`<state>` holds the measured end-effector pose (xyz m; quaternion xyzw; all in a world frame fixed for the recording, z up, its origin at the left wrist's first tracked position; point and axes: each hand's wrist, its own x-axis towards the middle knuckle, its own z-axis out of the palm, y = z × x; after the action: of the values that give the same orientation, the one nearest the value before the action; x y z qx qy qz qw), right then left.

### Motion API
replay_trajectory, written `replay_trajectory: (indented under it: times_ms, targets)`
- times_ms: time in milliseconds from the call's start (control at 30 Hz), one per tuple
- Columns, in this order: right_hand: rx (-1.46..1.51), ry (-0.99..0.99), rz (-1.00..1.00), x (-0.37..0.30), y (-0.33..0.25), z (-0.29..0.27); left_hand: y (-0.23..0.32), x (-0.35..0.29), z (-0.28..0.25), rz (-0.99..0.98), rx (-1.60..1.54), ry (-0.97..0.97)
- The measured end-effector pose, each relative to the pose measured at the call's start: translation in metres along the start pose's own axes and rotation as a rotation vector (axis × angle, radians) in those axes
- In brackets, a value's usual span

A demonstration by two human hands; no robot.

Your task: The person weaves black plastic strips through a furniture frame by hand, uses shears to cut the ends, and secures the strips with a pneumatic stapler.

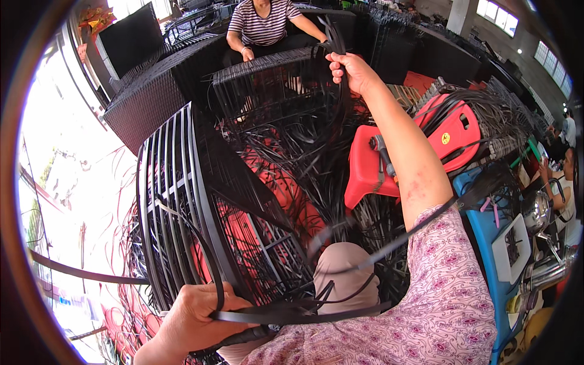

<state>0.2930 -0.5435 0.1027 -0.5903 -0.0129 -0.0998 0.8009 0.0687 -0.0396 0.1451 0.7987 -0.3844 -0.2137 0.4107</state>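
Note:
A black frame (167,182) leans in front of me on the left, with flat black strips running along its length. At its near end my left hand (201,313) is closed on a flat black plastic strip (292,315), which loops beside the frame and trails to the right past my knee. My right arm reaches far out, and my right hand (353,70) is closed on black strips (342,100) that hang down in a bundle. A blurred strip (389,248) crosses in front of my right upper arm.
A red plastic chair (368,164) with a tool on its seat stands to the right. Beyond it is a blue table (486,255) bearing a white tray (513,250). Loose strips (286,146) litter the red floor covering. A person in a striped top (263,24) sits opposite behind another frame.

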Motion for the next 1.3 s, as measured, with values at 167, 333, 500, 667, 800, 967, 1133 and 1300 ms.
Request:
replay_trajectory:
  times_ms: [167, 333, 500, 667, 800, 967, 1133, 1300]
  targets:
    - [0.037, 0.042, 0.072, 0.028, 0.034, -0.007, -0.004, 0.003, 0.005, -0.006, 0.024, 0.033]
    - [0.080, 0.040, 0.122, 0.043, 0.064, 0.006, -0.001, 0.004, 0.001, -0.066, 0.031, 0.004]
    - [0.105, 0.035, 0.132, 0.056, 0.084, 0.015, 0.003, 0.005, -0.003, -0.113, 0.082, -0.052]
    - [0.149, 0.071, 0.133, 0.070, 0.097, 0.021, -0.003, 0.008, -0.002, 0.046, 0.051, -0.021]
    - [0.216, 0.099, 0.146, 0.087, 0.104, 0.027, -0.002, 0.010, -0.003, 0.094, 0.040, -0.026]
    - [0.265, 0.139, 0.172, 0.106, 0.117, 0.030, 0.001, 0.010, -0.006, 0.071, 0.074, -0.065]
    - [0.298, 0.122, 0.211, 0.120, 0.134, 0.023, -0.002, 0.014, -0.007, 0.037, 0.088, -0.098]
    - [0.299, 0.186, 0.257, 0.127, 0.142, 0.022, -0.003, 0.013, -0.005, 0.012, 0.056, -0.099]
